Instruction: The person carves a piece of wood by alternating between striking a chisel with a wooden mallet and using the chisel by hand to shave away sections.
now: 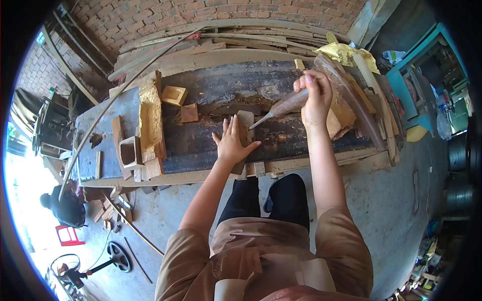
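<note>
My left hand (231, 143) lies flat with fingers spread on a narrow brown board (245, 119) on the dark, worn workbench (201, 138). My right hand (316, 98) grips the upper end of a wooden-handled chisel (288, 104). The chisel slants down to the left, and its thin metal tip reaches the board just right of my left fingertips. Left of my left hand are a small reddish wood block (189, 113) and a shallow square wooden box (174, 95).
A hollowed pale timber (150, 120) and an open wooden box (130, 151) stand at the bench's left. On the right lie a long dark wooden bar (351, 103) and a rough wood block (341, 119). Planks (241, 40) are stacked along the brick wall. A person's dark head (68, 205) shows lower left.
</note>
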A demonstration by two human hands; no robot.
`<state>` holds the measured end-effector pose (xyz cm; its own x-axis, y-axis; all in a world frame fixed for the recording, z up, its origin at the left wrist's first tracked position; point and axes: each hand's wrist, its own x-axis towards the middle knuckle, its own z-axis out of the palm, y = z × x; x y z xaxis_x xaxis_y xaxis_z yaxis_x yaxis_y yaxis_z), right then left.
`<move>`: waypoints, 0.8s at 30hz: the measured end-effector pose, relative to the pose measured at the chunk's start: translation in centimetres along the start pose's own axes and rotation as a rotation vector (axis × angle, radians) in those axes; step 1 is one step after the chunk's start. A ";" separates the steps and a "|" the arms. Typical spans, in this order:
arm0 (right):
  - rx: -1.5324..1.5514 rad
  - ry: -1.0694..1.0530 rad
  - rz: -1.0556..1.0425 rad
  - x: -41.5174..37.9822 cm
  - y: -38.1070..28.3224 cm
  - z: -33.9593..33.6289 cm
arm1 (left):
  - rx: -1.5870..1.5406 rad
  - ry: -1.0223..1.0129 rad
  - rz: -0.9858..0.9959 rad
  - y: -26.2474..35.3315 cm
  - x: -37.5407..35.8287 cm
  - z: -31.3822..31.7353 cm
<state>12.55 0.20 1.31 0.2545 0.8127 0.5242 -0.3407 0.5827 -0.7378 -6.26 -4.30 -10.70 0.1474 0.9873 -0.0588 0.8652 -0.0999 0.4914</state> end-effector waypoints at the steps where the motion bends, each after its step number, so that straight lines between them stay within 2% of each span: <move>1: 0.099 -0.003 0.017 0.0 0.2 0.0 | -0.004 -0.005 0.004 0.0 0.0 0.0; 10: 0.148 0.058 0.047 -0.8 0.3 -1.1 | 0.018 -0.007 0.006 -0.3 0.2 0.3; 13: 0.185 0.011 0.052 -1.4 0.0 -2.1 | -0.005 0.021 0.009 -0.5 0.2 0.7; 18: 0.148 0.124 0.067 -4.1 -0.5 -5.7 | -0.035 0.017 0.003 -0.5 0.2 0.6; 24: 0.027 0.255 0.051 -7.2 -1.7 -6.6 | -0.029 0.017 0.005 -0.5 0.1 0.7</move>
<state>17.22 -6.71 -4.05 0.4551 0.8143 0.3602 -0.3824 0.5440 -0.7468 -6.37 -4.19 -11.59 0.1431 0.9888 -0.0420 0.8503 -0.1011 0.5164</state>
